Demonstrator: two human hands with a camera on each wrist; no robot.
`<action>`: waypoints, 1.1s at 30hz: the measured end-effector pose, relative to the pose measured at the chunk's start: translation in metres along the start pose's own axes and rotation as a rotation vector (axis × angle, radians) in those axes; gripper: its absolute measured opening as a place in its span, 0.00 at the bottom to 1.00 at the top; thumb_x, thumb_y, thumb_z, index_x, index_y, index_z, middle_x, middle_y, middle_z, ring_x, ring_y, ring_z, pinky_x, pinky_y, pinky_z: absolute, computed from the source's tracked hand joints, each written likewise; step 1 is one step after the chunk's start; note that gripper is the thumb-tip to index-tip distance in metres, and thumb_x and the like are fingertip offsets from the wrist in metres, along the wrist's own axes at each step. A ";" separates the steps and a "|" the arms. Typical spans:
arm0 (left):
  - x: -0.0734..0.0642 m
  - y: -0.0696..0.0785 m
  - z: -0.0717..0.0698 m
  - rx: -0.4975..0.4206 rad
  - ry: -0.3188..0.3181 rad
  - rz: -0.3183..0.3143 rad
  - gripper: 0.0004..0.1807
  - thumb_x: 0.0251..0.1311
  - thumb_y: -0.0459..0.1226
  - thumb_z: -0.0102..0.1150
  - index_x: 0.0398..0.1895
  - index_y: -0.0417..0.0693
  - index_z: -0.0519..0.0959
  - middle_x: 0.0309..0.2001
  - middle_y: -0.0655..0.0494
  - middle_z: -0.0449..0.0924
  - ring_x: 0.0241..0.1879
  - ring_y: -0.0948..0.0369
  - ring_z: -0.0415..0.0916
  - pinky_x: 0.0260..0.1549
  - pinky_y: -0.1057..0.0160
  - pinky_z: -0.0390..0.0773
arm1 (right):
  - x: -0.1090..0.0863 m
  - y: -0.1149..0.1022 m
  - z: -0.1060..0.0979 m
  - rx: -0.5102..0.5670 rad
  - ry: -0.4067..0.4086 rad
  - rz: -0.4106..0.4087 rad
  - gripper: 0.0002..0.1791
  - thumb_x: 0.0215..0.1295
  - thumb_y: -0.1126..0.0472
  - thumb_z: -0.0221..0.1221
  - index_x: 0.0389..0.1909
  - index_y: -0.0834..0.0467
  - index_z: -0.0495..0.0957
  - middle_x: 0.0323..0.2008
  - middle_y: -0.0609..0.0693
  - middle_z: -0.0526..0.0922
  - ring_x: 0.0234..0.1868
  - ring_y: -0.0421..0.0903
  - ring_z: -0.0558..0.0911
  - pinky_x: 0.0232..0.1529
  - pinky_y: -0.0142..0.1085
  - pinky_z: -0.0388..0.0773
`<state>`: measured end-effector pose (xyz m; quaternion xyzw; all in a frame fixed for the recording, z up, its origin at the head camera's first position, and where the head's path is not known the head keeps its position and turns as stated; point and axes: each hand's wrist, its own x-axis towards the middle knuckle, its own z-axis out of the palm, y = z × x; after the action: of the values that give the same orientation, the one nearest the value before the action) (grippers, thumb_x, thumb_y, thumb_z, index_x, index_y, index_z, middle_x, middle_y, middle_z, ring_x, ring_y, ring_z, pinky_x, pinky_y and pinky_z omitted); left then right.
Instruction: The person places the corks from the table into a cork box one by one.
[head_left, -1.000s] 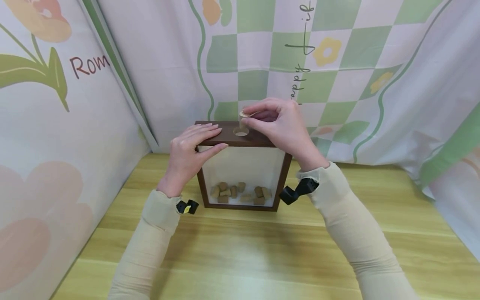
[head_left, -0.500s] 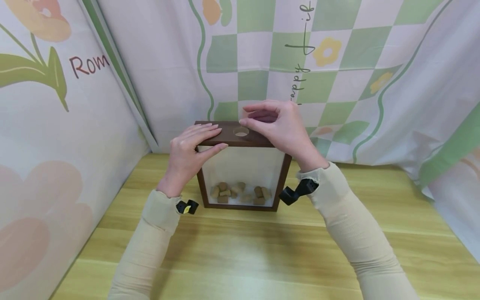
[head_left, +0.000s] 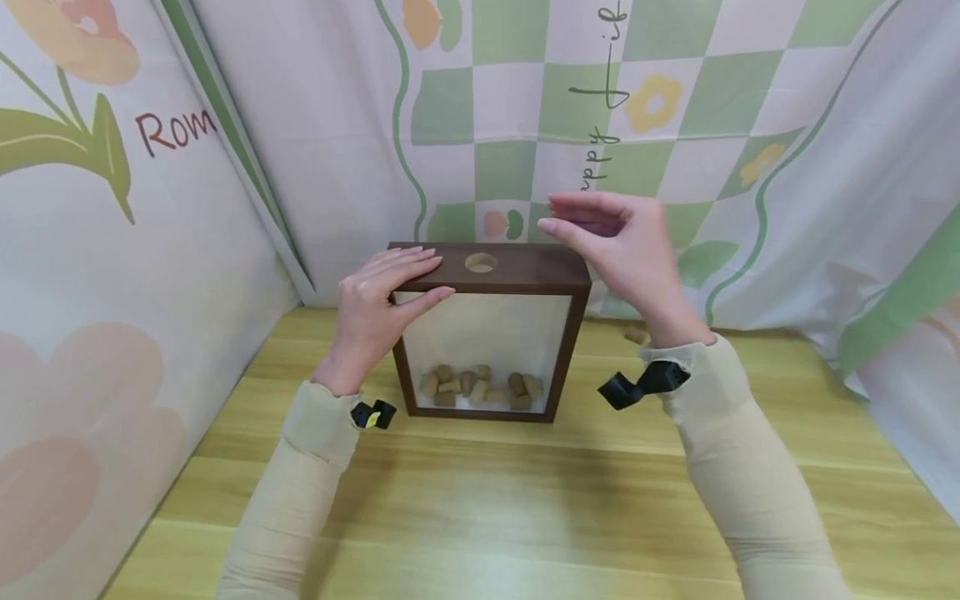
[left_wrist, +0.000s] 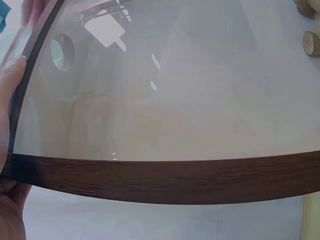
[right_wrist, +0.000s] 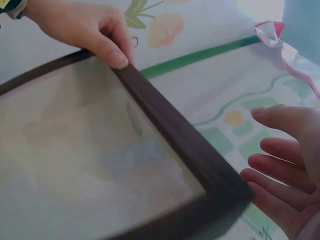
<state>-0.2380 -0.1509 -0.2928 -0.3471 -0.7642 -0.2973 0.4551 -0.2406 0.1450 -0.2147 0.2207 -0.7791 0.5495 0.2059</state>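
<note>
A dark brown wooden shadow box [head_left: 540, 265] with a clear front stands upright on the table. Several wine corks [head_left: 477, 390] lie inside along its bottom, and its top has a round hole [head_left: 481, 263]. My left hand [head_left: 382, 287] holds the top left corner, fingers across the top and thumb [left_wrist: 12, 77] on the front edge. Off the box's top right end is my right hand [head_left: 626, 246], in the air with nothing in it. In the right wrist view its fingers [right_wrist: 280, 160] are spread apart and loosely bent.
Another cork [head_left: 636, 334] lies on the wooden table [head_left: 465, 508] behind the right wrist, partly hidden. A patterned curtain [head_left: 510, 167] hangs close behind the box. On the left stands a printed fabric wall [head_left: 135, 275].
My right hand let a cork go into the hole, then moved right, away from it. The cork now lies among those inside. My left hand stays in place.
</note>
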 end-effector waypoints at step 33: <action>0.000 -0.002 0.000 0.000 -0.015 0.008 0.22 0.54 0.42 0.79 0.50 0.42 0.88 0.51 0.49 0.86 0.54 0.54 0.83 0.64 0.56 0.73 | -0.032 0.169 -0.096 -0.327 -0.020 0.435 0.39 0.59 0.33 0.68 0.62 0.57 0.81 0.59 0.52 0.83 0.60 0.50 0.78 0.61 0.47 0.75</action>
<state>-0.2396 -0.1521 -0.2932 -0.3523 -0.7661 -0.2928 0.4508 -0.3035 0.2902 -0.3318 0.0172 -0.8886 0.4454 0.1081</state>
